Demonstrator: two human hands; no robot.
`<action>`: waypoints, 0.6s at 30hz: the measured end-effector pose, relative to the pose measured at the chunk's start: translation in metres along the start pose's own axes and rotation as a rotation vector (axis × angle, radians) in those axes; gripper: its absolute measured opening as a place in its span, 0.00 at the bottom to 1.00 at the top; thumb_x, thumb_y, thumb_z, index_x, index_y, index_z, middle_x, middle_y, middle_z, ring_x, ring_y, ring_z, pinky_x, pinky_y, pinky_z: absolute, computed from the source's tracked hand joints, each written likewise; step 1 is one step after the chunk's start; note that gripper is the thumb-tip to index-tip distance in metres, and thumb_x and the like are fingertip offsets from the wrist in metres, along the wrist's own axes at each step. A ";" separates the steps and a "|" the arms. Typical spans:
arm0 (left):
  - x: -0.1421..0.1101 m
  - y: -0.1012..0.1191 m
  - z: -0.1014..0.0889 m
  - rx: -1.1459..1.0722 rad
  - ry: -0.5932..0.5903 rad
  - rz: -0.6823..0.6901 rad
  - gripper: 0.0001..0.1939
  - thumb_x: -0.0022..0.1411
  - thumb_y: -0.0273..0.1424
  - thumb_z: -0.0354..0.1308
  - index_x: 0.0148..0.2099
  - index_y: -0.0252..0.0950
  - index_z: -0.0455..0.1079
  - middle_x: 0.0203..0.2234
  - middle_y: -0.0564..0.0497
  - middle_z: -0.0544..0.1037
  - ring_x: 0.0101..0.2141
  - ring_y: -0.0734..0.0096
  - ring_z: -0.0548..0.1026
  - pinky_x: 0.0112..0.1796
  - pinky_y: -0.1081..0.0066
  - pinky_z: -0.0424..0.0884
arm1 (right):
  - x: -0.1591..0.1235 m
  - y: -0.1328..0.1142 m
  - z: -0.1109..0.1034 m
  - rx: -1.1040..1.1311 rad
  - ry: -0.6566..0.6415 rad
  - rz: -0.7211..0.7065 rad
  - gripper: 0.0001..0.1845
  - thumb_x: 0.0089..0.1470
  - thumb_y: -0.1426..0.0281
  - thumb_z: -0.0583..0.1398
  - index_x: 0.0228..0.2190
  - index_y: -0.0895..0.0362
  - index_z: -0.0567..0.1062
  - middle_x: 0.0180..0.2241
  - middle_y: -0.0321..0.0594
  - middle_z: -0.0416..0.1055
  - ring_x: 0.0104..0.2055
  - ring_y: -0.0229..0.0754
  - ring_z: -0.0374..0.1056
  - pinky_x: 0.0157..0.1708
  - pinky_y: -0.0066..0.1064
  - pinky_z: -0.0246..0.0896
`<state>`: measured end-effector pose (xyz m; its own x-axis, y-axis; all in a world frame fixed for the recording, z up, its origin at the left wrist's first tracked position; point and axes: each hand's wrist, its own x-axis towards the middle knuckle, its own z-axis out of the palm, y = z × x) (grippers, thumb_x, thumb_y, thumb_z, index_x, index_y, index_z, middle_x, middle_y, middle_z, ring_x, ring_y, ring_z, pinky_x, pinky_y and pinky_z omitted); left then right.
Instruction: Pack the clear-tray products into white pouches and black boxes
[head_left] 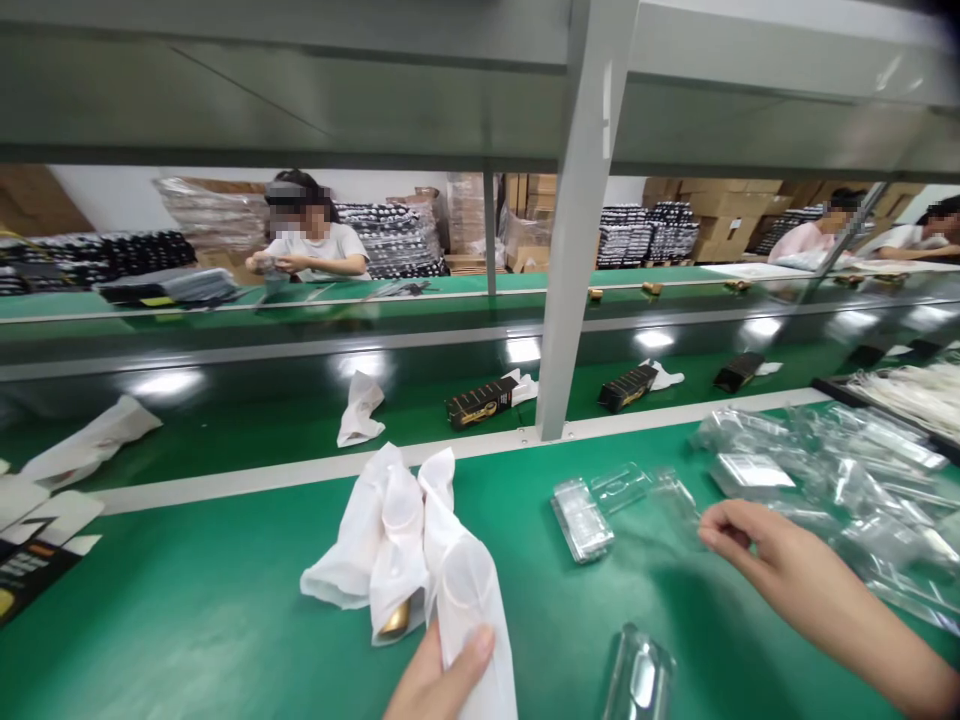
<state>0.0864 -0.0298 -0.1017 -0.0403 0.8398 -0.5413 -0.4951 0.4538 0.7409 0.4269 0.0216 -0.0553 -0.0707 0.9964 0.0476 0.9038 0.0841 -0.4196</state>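
My left hand [442,675] grips a white wrapped item [469,585] between thumb and fingers at the front middle. Just beyond lie more white wrapped items [360,540], and the gold end of something [395,620] pokes out of one. My right hand [750,545], off to the right, has its fingers pinched together at a thin clear plastic tray [679,505]. A small stack of clear trays [581,520] rests between the two hands. Nearer to me is another clear plastic piece [640,675], cut off by the lower edge.
Clear plastic packaging [847,480] is heaped at right. Behind a grey post [574,230], a green conveyor belt [420,395] carries black boxes [480,402] and a white wrapped item [361,408]. A black box [37,560] stands at left. A co-worker [315,235] sits across.
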 end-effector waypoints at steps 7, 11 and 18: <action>0.002 -0.001 0.002 -0.003 0.008 -0.039 0.41 0.40 0.43 0.70 0.56 0.35 0.63 0.48 0.42 0.74 0.51 0.48 0.68 0.53 0.57 0.62 | 0.004 -0.015 -0.001 -0.179 0.115 -0.166 0.15 0.60 0.60 0.49 0.26 0.52 0.67 0.27 0.36 0.67 0.30 0.41 0.65 0.30 0.32 0.60; 0.000 0.000 0.005 -0.057 0.000 -0.017 0.43 0.40 0.40 0.71 0.58 0.35 0.61 0.47 0.42 0.75 0.50 0.48 0.70 0.52 0.58 0.64 | 0.009 -0.017 -0.001 -0.291 0.105 -0.232 0.15 0.61 0.60 0.48 0.26 0.52 0.66 0.25 0.34 0.66 0.28 0.41 0.63 0.32 0.36 0.57; -0.004 0.003 0.009 -0.039 0.012 -0.025 0.43 0.39 0.41 0.71 0.57 0.36 0.62 0.48 0.42 0.74 0.49 0.48 0.71 0.51 0.57 0.64 | 0.015 -0.012 -0.002 -0.282 0.133 -0.315 0.13 0.61 0.61 0.49 0.29 0.52 0.67 0.28 0.35 0.69 0.29 0.39 0.65 0.29 0.31 0.58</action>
<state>0.0927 -0.0295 -0.0942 -0.0376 0.8245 -0.5646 -0.5296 0.4627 0.7110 0.4156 0.0350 -0.0476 -0.3232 0.9106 0.2575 0.9278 0.3585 -0.1032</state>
